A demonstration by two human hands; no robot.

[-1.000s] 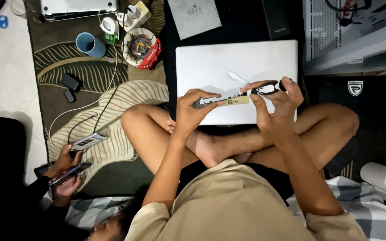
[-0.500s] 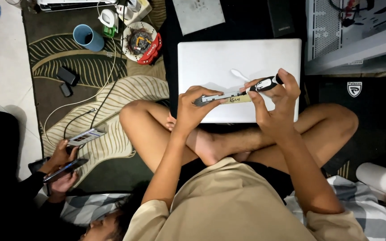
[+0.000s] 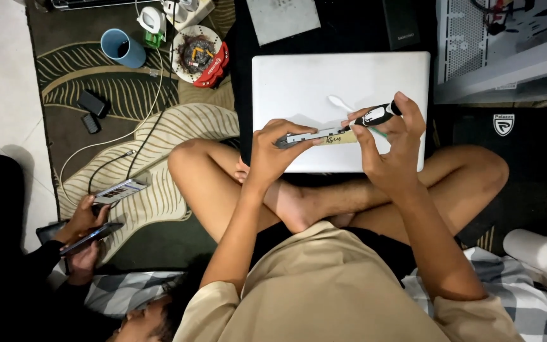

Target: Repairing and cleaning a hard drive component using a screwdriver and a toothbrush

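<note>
I sit cross-legged on a patterned rug with a shut white laptop (image 3: 299, 88) in front of my shins. My left hand (image 3: 273, 152) grips a long narrow grey component (image 3: 314, 136) with a tan label, held level over the laptop lid. My right hand (image 3: 390, 142) holds a black and white marker (image 3: 375, 116), its tip touching the label at the component's right end. A small white spoon-like piece (image 3: 340, 102) lies on the lid just behind my hands.
Another person lies at lower left, a hand (image 3: 83, 218) on a phone (image 3: 90, 239) and a small grey device (image 3: 120, 190) with cables. A blue cup (image 3: 122, 48), a plate of parts (image 3: 197, 54) and a white computer case (image 3: 508, 50) stand behind.
My hands keep the same hold on the component and marker. The view has shifted slightly, and the other person's hands have moved a little.
</note>
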